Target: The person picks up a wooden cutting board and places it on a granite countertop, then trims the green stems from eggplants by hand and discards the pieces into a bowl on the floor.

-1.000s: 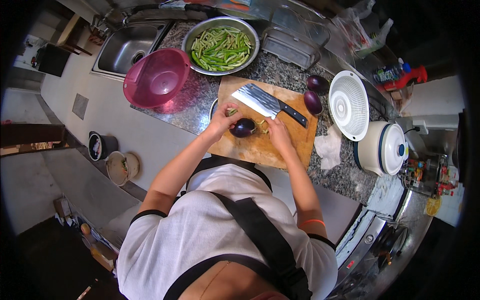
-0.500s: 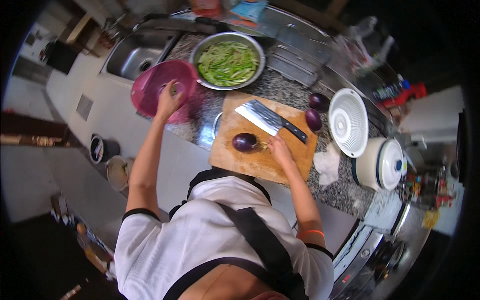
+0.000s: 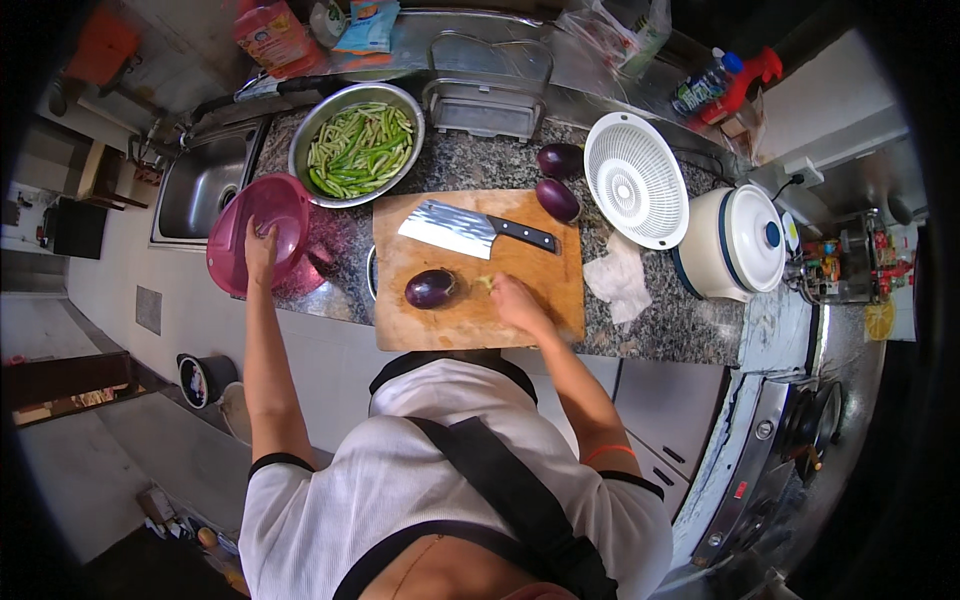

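Left hand (image 3: 262, 243) grips glossy pink bowl (image 3: 240, 215); right (image 3: 515, 301) loosely curled on wooden board (image 3: 540, 285).

A dark purple eggplant (image 3: 430, 288) lies on the wooden board beside a translucent pink bowl (image 3: 240, 225) on the counter's left.

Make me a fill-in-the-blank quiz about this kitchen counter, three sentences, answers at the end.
1. The left hand reaches into the ___ bowl.
2. The cleaver lies on the wooden ___.
3. The metal bowl holds cut green ___.

Missing words: pink; cutting board; beans.
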The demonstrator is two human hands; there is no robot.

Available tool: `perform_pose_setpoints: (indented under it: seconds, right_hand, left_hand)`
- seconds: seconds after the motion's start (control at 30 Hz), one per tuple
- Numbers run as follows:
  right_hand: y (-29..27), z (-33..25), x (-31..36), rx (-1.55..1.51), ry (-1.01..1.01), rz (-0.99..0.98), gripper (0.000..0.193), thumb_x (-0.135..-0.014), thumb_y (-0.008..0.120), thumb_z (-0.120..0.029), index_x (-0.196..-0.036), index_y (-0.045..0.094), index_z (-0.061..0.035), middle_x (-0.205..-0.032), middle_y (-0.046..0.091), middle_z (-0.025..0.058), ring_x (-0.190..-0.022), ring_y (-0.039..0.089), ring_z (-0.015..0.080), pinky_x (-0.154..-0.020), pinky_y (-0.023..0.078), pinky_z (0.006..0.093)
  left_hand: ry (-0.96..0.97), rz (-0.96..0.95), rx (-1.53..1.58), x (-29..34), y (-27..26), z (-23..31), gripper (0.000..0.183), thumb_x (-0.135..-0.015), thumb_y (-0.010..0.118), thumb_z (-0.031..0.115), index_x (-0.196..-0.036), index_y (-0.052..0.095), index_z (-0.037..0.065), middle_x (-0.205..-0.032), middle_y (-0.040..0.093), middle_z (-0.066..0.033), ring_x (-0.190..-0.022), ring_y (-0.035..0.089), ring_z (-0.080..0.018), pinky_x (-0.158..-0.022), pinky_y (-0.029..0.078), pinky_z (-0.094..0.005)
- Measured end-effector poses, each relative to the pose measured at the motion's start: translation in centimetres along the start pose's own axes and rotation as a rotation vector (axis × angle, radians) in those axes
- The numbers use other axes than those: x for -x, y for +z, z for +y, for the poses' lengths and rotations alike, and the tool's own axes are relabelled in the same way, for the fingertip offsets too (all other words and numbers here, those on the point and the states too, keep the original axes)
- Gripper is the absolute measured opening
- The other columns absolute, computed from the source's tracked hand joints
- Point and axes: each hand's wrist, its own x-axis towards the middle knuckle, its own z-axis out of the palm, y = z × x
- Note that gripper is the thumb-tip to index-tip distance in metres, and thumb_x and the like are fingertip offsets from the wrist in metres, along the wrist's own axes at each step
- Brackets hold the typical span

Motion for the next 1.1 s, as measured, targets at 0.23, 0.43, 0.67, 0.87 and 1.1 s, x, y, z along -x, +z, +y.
perform_pose_setpoints:
  seconds: [0.23, 0.43, 0.67, 0.87, 1.1]
  right_hand:
    - [-4.6, 3.0, 4.2, -1.279, -0.019, -0.213, 0.016, -0.087, 0.046, -0.005, -0.101, 0.039, -0.0063, -0.084, 0.054, 0.0063, -0.077, 0.052, 0.0114, -0.070, 0.043, 0.0252]
    - [-4.2, 6.5, 4.9, -1.575, 0.011, -0.195, 0.008, -0.090, 0.045, -0.015, -0.092, 0.046, -0.0076, -0.085, 0.054, 0.0044, -0.076, 0.049, 0.0108, -0.071, 0.040, 0.0245]
    - [-7.0, 4.4, 7.7, -1.467, 0.062, -0.116, 0.018, -0.091, 0.040, -0.018, -0.096, 0.049, -0.0042, -0.085, 0.052, 0.0045, -0.067, 0.044, 0.0077, -0.068, 0.041, 0.0236]
    - [-7.0, 8.4, 7.2, -1.397, 0.141, 0.103, 0.026, -0.090, 0.043, -0.025, -0.100, 0.053, -0.0024, -0.089, 0.052, 0.0020, -0.062, 0.040, 0.0058, -0.059, 0.039, 0.0215]
    - [-11.1, 6.6, 3.3, -1.187, 0.155, -0.100, 0.035, -0.088, 0.044, -0.037, -0.099, 0.052, -0.0043, -0.086, 0.056, 0.0012, -0.060, 0.040, 0.0038, -0.056, 0.036, 0.0190]
  left_hand:
    - [0.285, -0.192, -0.016, 6.9, 4.0, 14.5, 0.042, -0.068, 0.064, 0.011, -0.106, 0.051, -0.002, -0.100, 0.055, -0.0210, -0.096, 0.051, -0.0335, -0.083, 0.040, -0.0377]
    - [0.633, -0.677, 0.046, 14.0, 17.0, 24.7, 0.061, -0.064, 0.069, 0.010, -0.119, 0.042, 0.009, -0.122, 0.041, -0.0165, -0.112, 0.040, -0.0352, -0.095, 0.034, -0.0387]
    - [0.943, -0.726, -0.246, 16.9, 26.1, 32.1, 0.070, -0.058, 0.065, 0.004, -0.123, 0.039, 0.013, -0.122, 0.038, -0.0128, -0.112, 0.037, -0.0346, -0.093, 0.035, -0.0390]
    - [0.871, -0.753, -0.313, 17.4, 25.2, 32.6, 0.056, -0.057, 0.065, 0.000, -0.108, 0.043, 0.010, -0.112, 0.040, -0.0126, -0.100, 0.044, -0.0310, -0.082, 0.041, -0.0388]
    - [0.953, -0.874, -0.140, 18.8, 14.2, 31.6, 0.045, -0.065, 0.056, -0.003, -0.106, 0.044, 0.010, -0.104, 0.047, -0.0114, -0.097, 0.048, -0.0318, -0.081, 0.042, -0.0378]
